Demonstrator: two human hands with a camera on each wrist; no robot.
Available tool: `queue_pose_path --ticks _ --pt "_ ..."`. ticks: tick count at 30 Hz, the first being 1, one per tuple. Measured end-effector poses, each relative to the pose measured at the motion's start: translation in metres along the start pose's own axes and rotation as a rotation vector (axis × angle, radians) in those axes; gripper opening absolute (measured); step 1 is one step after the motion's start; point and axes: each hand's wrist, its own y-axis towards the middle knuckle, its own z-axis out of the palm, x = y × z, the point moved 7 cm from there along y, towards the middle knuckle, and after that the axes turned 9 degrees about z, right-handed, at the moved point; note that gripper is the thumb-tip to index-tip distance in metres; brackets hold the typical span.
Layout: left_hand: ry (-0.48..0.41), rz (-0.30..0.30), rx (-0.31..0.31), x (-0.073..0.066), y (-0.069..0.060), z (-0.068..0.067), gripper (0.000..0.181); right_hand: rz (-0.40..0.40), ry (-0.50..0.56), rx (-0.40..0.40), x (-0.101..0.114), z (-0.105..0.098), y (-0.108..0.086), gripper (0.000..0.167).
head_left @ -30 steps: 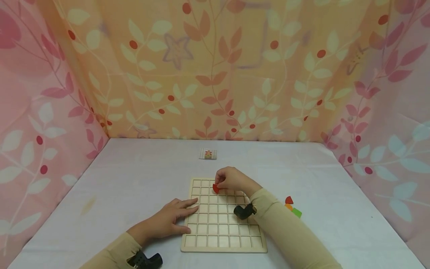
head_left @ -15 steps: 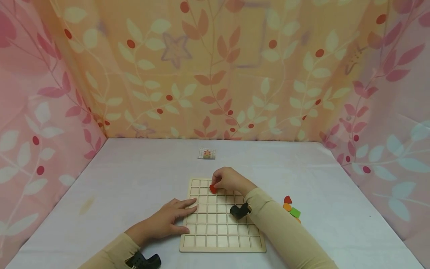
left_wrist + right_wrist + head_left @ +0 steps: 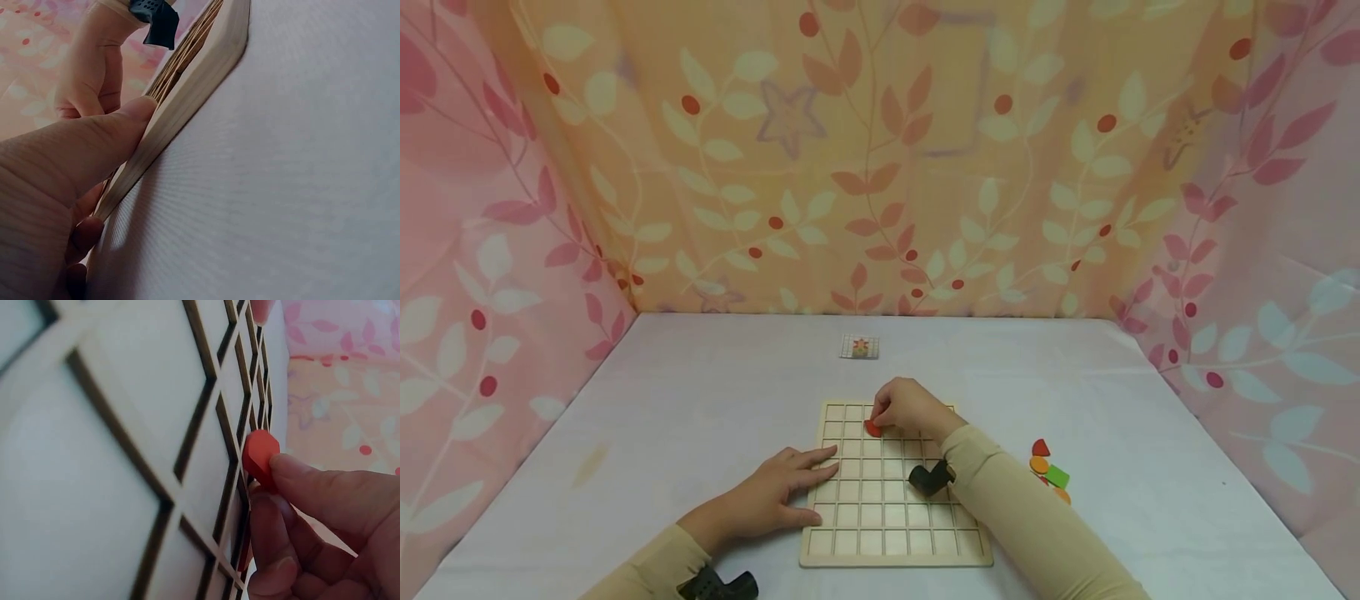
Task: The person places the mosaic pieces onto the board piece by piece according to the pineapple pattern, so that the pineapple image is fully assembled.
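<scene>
Now the right hand (image 3: 913, 407) pinches a red piece (image 3: 872, 428); only its wrist view shows a second piece (image 3: 245, 552) beside the grip. The left hand (image 3: 767, 493), spread, touches the board (image 3: 895, 561).

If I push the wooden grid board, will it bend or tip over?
The wooden grid board probably won't bend: its edge looks thick and straight. It likely won't tip either, lying flat on the white table, but might slide.
</scene>
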Motion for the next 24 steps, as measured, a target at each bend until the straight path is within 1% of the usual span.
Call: queue_pose_path --ticks 5,10,20,24 --pt "0.006 0.02 -0.018 -0.0011 -0.0006 -0.001 0.069 -0.013 -0.02 -0.018 0.0005 0.0044 -0.0006 0.014" --pt "0.014 0.029 -0.03 -0.0019 -0.0004 -0.0017 0.069 -0.003 -0.037 -0.041 0.0031 0.0032 -0.0016 0.015" --pt "-0.001 0.015 -0.019 -0.0009 -0.0001 -0.0012 0.07 -0.015 -0.112 -0.091 0.0044 0.0011 -0.003 0.017" --pt "0.0 0.006 -0.016 -0.0012 0.0004 -0.0014 0.07 -0.013 -0.112 -0.093 0.0036 0.0008 -0.0026 0.018"
